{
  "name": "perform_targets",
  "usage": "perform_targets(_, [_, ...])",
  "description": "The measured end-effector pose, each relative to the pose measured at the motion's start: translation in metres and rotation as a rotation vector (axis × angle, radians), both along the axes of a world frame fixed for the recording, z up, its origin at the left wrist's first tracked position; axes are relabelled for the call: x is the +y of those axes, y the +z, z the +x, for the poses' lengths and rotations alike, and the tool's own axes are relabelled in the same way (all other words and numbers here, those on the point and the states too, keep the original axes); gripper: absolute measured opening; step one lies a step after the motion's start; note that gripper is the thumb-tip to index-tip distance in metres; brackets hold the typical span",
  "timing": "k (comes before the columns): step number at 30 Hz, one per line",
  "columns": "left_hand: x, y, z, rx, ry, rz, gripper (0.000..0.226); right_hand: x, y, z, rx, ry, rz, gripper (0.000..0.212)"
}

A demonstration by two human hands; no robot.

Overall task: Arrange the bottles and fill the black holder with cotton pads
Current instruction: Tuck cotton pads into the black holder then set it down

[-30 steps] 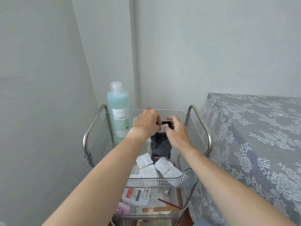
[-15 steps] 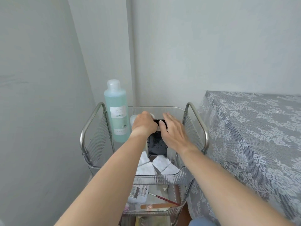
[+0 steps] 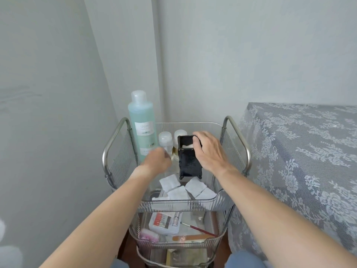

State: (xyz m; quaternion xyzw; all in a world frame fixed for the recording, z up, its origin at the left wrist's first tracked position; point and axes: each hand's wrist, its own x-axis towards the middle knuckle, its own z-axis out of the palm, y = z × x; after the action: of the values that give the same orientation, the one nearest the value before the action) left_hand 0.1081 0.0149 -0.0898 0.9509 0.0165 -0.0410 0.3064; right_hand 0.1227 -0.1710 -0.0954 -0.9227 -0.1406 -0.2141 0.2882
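Note:
The black holder [image 3: 188,163] stands upright in the cart's top tray [image 3: 208,202], with white cotton showing in its open top. My right hand [image 3: 209,151] grips its right side and top edge. My left hand [image 3: 157,161] hovers just left of it, blurred, with nothing visible in it. Several white cotton pads [image 3: 194,186] lie loose on the tray in front of the holder. A tall blue-green bottle [image 3: 143,128] stands at the tray's back left. Two small bottles [image 3: 165,141] with clear caps stand behind the holder.
The cart has metal side handles [image 3: 238,132] and stands in a corner of grey walls. Its lower shelf [image 3: 173,246] holds a nail file, a brush, a small box and other bits. A table under a lace cloth [image 3: 301,151] stands close on the right.
My left hand has left the holder's top and dropped back to the left, uncovering the two small bottles. My right hand stays on the holder.

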Motion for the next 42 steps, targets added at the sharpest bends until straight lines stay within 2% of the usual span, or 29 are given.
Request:
perform_targets(3, [0.009,-0.016,-0.014,0.223,-0.125,0.295,0.018,0.003,-0.003,-0.005,0.06,-0.001,-0.151,0.059])
perform_targets(6, [0.007,-0.026,-0.02,0.207,-0.119,0.407,0.039,0.007,-0.002,-0.01,0.066,-0.005,-0.248,0.073])
perform_targets(10, [0.001,-0.029,-0.014,0.168,-0.13,0.381,0.039,0.007,0.002,-0.012,0.04,-0.003,-0.255,0.074])
perform_targets(14, [-0.001,-0.029,-0.014,0.187,-0.151,0.385,0.052,0.004,0.003,-0.014,0.043,0.004,-0.159,0.071])
perform_targets(18, [-0.001,-0.018,-0.013,0.216,-0.169,0.387,0.036,0.005,0.004,-0.013,0.06,-0.002,-0.133,0.071])
perform_targets(21, [0.005,0.012,-0.006,0.237,-0.201,0.471,0.02,0.007,0.005,-0.011,0.054,0.004,-0.151,0.068])
perform_targets(23, [0.01,0.039,0.003,0.238,-0.184,0.515,0.021,0.006,0.004,-0.01,0.052,0.016,-0.154,0.068])
perform_targets(26, [0.012,0.079,0.017,0.103,-0.15,0.439,0.022,0.005,0.0,-0.011,0.055,0.015,-0.18,0.072])
perform_targets(29, [0.007,0.102,0.027,-0.144,-0.048,0.25,0.029,0.008,0.0,-0.014,0.07,0.022,-0.164,0.071])
perform_targets(31, [0.0,0.107,0.028,-0.217,-0.063,0.132,0.031,0.01,0.003,-0.015,0.089,0.048,-0.094,0.066])
perform_targets(34, [-0.013,0.103,0.027,-0.208,-0.118,0.014,0.029,0.007,0.008,-0.016,0.054,0.061,0.02,0.053])
perform_targets(37, [-0.023,0.088,0.025,-0.163,-0.058,-0.074,0.029,0.005,0.008,-0.016,-0.007,0.023,0.067,0.031])
perform_targets(39, [-0.025,0.082,0.024,-0.147,-0.035,-0.083,0.032,0.007,0.008,-0.015,-0.028,-0.004,0.069,0.02])
perform_targets(42, [-0.028,0.077,0.027,-0.14,-0.123,0.004,0.031,0.007,0.008,-0.014,-0.07,-0.018,0.088,0.018])
